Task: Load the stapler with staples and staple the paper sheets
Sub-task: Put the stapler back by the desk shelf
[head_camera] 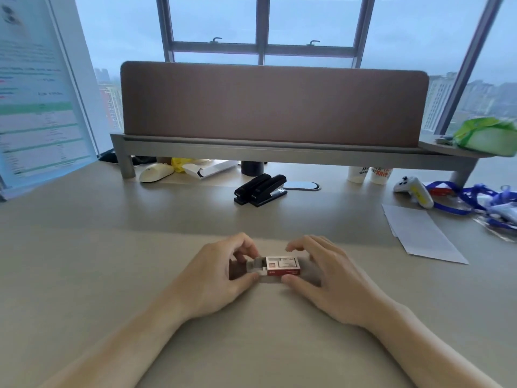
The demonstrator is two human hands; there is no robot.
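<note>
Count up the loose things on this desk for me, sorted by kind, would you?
Staple box, held by the left hand and the right hand: 1
Black staplers: 2
Paper sheets, one stack: 1
Computer mouse: 1
Paper cups: 2
Game controller: 1
Blue lanyards, tangled: cannot count
Total, without the lanyards: 8

Light source: grey daylight from the window (263,26) at 12 o'clock.
Brightness: medium, soft, a little cold.
Shadows: weak ones on the desk (84,247), darker under the shelf (279,152).
Blur: the green bag (486,135) at 3 o'clock is smeared; the screen (36,88) at 9 o'clock has unreadable text.
Distortion: the frames lean outward at the edges.
</note>
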